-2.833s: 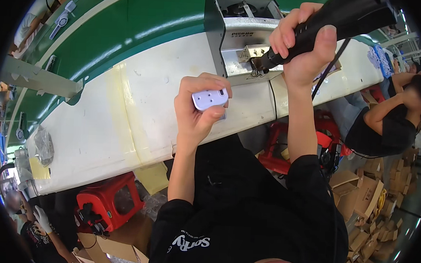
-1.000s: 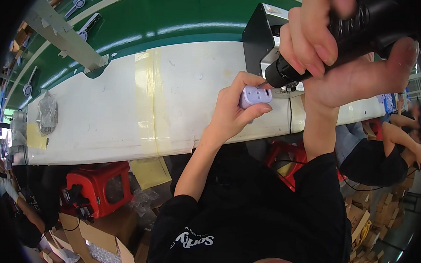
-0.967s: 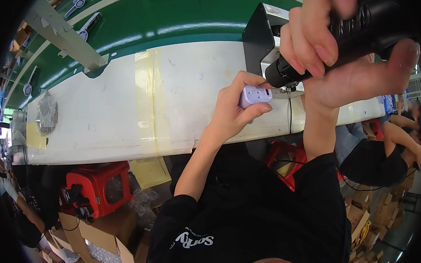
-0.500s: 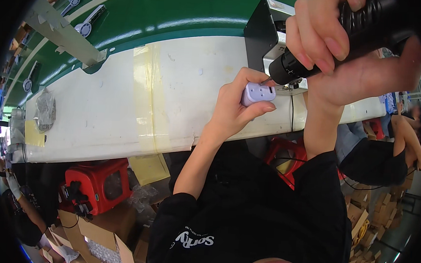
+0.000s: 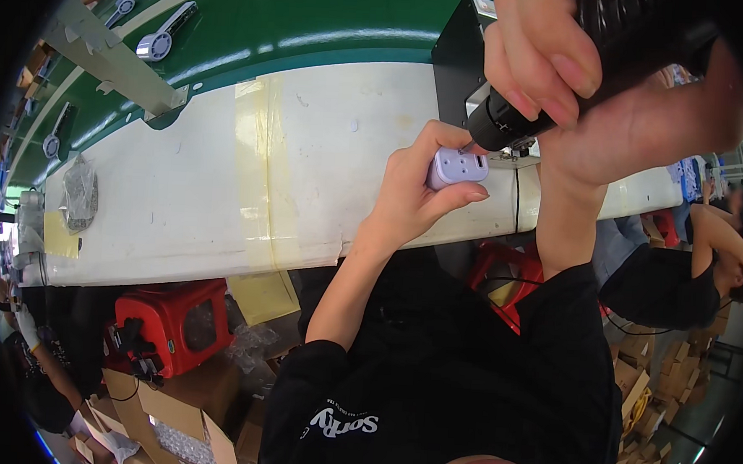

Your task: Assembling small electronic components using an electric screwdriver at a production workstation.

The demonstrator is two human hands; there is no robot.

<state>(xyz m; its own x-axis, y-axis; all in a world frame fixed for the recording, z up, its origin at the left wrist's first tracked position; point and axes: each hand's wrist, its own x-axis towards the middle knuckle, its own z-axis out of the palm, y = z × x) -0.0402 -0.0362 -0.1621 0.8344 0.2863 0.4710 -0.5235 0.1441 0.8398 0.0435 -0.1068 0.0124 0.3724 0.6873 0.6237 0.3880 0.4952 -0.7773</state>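
Observation:
My left hand [image 5: 408, 183] is closed around a small lavender plastic housing [image 5: 459, 171], its end face turned up. That face shows several small holes and a dark rectangular slot. Above it, my right hand [image 5: 556, 82] grips a black electric screwdriver [image 5: 499, 121], which slants down to the left. The screwdriver's bit meets the far edge of the housing's end face, close to my left fingers; whether it sits in a hole I cannot make out. Both hands are over the near side of the white bench [image 5: 334, 146].
Behind my hands stands a black box-shaped device [image 5: 456, 60]. Lavender and black handheld fans [image 5: 156, 46] lie on the green conveyor belt [image 5: 316, 15]. A metal post [image 5: 116, 63] and a clear plastic bag [image 5: 79, 196] are at the left. A red stool [image 5: 173, 327] stands below the bench.
The screwdriver and my right hand have shifted slightly left. My left hand and the housing have barely moved. Fans on the belt have slid a little rightward, and the person at right has leaned over.

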